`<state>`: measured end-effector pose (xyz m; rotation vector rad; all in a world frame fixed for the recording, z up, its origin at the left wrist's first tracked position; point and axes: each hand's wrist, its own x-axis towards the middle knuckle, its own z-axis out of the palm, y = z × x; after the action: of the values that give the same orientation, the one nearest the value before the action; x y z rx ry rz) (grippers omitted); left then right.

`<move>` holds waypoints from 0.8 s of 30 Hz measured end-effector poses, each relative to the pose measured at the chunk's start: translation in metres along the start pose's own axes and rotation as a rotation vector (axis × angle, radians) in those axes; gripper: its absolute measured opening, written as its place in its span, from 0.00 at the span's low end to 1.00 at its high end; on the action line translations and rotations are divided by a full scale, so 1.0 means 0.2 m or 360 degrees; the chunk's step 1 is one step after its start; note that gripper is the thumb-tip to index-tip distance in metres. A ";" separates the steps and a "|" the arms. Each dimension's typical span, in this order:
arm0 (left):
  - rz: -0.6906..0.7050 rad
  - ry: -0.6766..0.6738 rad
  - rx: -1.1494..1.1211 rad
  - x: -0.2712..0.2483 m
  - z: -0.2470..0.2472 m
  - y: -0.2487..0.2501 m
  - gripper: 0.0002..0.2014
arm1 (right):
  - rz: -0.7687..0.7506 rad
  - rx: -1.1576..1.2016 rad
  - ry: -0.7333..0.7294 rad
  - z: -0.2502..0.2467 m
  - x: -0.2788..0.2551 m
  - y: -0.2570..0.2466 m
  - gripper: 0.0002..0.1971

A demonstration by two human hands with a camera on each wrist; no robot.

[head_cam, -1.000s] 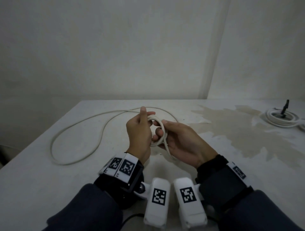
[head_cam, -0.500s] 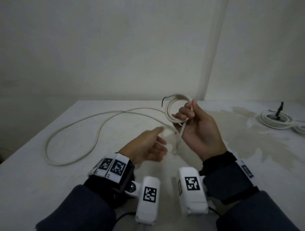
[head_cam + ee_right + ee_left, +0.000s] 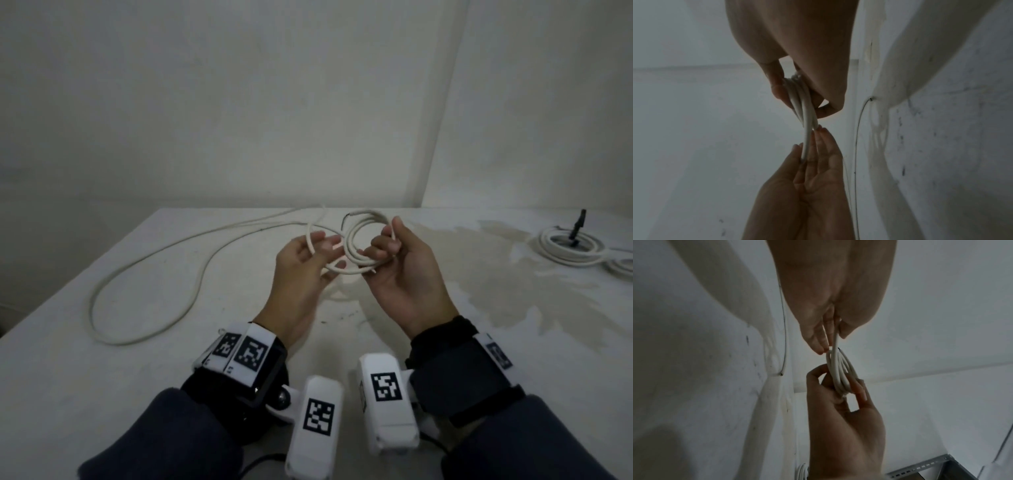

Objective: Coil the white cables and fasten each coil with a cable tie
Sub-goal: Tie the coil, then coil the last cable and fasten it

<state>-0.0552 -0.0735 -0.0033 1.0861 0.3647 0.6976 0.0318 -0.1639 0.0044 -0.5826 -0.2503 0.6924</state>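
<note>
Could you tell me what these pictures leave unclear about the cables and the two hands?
- Head view: how many turns the coil in the right hand has; its fingers cover part.
- Head view: whether the finished coil at the table's right edge is tied; too small and dim.
- Left wrist view: how firmly the left hand holds the cable strand; the palm hides it.
- No loose cable tie can be made out.
</note>
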 end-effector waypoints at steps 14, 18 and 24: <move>0.0054 -0.0083 -0.0247 0.00 -0.02 -0.02 0.12 | 0.0315 -0.0064 -0.0027 0.01 -0.02 0.07 0.19; -0.0035 -0.0051 -0.0331 0.01 -0.03 -0.02 0.13 | 0.0329 -0.0122 -0.0042 0.00 -0.02 0.06 0.19; 0.0015 -0.0111 -0.0095 0.01 -0.04 -0.02 0.11 | 0.0236 -0.0168 0.0115 -0.01 -0.01 0.08 0.17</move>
<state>-0.0570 -0.0686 -0.0100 1.0534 0.2776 0.6731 0.0235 -0.1561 -0.0072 -0.7312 -0.1784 0.8028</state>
